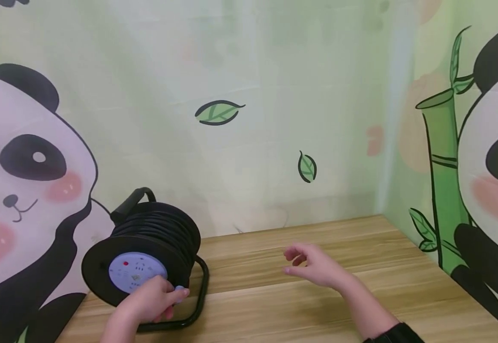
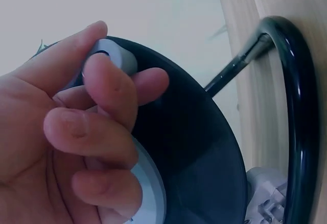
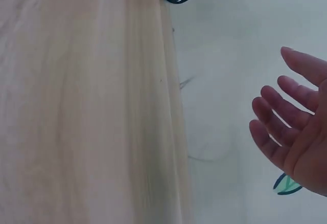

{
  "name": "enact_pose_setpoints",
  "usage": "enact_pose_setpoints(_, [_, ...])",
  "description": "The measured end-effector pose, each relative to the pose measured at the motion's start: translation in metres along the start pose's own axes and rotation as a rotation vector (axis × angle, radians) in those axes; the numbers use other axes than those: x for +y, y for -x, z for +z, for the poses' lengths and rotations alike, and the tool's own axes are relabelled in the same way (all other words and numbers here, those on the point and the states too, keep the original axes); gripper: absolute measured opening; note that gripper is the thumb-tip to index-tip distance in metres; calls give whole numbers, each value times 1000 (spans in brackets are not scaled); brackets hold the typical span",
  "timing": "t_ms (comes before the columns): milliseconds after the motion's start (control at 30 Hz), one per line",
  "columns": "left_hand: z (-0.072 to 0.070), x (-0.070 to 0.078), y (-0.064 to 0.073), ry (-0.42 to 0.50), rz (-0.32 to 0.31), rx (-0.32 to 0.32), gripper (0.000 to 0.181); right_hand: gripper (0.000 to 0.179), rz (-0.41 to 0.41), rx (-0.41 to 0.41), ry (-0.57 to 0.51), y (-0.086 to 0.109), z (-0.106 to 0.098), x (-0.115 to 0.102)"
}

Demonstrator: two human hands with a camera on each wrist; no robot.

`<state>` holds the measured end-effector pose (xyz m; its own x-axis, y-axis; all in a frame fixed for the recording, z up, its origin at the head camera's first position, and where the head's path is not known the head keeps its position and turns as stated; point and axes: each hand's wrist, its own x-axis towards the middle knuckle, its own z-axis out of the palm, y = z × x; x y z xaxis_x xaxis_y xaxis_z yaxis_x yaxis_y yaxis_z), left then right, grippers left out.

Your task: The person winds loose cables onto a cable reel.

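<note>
A black cable reel stands on the table at the left, wound with black cable. Its front disc carries a pale blue socket panel. My left hand reaches across the disc's lower right and pinches a light grey-blue knob between thumb and fingers. In the left wrist view, the other fingers curl loosely in front of the disc. My right hand hovers over the table to the right of the reel, holding nothing, its fingers relaxed and slightly bent.
The reel's black tube frame curves out to its right on the wooden table. A grey piece with metallic parts shows past the disc's edge. Behind the table hangs a printed backdrop with pandas, leaves and bamboo.
</note>
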<state>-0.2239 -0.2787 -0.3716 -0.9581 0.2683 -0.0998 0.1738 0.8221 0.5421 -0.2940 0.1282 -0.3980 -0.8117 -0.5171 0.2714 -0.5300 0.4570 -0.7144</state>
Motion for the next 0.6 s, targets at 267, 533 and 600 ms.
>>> enact_pose_setpoints(267, [3,-9,0,-23,-91,-50,51,24,48,-23,93,10,-6,26])
enact_pose_setpoints(533, [5,-29,5,52,-207,-82,42,26,114,-36,83,14,-16,31])
enact_pose_setpoints(600, [4,-36,7,56,-228,-86,42,26,127,-37,74,13,-17,31])
